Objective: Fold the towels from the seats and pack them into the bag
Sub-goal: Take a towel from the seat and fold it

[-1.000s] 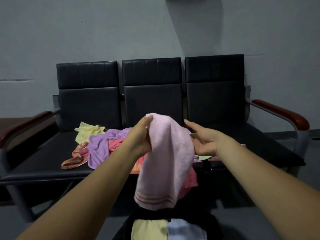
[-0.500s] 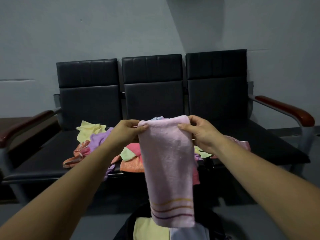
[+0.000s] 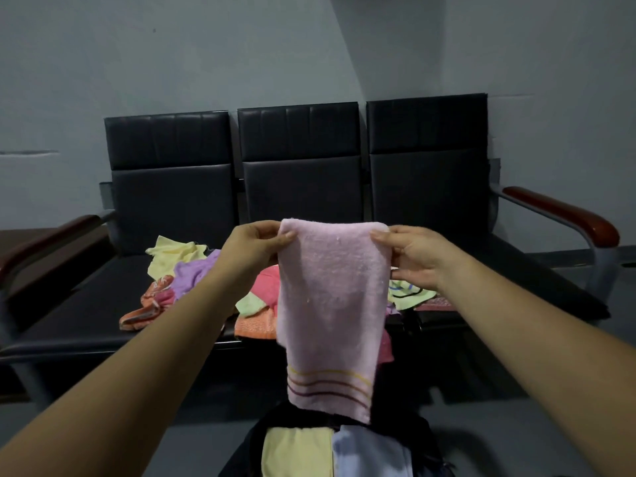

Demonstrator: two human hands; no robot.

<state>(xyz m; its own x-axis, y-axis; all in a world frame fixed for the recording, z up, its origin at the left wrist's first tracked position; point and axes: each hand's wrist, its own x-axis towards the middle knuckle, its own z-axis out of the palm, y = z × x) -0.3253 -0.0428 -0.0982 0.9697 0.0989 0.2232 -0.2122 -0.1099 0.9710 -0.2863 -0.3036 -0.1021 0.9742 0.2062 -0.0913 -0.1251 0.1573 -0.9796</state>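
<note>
Fingers (image 3: pixel 286 236) of the left hand (image 3: pixel 256 247) pinch the top left corner of the pink towel (image 3: pixel 330 297). Those of the right hand (image 3: pixel 418 258) pinch the top right corner. Both hands are clamped on cloth, and the top edge is drawn level between them.

Nearest of all, at the bottom edge of the view, the black bag (image 3: pixel 256 438) stands open. A folded yellow towel (image 3: pixel 297 452) and a pale blue towel (image 3: pixel 368 454) lie side by side inside it. The pink towel hangs straight down from the hands as a narrow strip, and its striped hem reaches the far rim of the bag's mouth. Whether the hem touches the rim cannot be told.

This looks like the folding step for this one towel, with packing not yet begun for it. The next move probably calls for halving the length, by bringing the pinched top edge down to the hem or swinging the hem up to meet it. The corners should stay matched so the strip does not skew. After that it needs lowering into the bag beside or on top of the two already there.

Beyond the hands, the loose towels (image 3: pixel 196 273) lie in a heap on the seats (image 3: pixel 79 315), mostly on the middle seat and spilling onto those to the left and right. Yellow, purple, orange, coral and pale green pieces show, all unfolded, so a good share of the task appears to remain. Farther back are the three black seat backs, a brown armrest (image 3: pixel 564 215) at the far right, and the grey wall (image 3: pixel 206 56).
</note>
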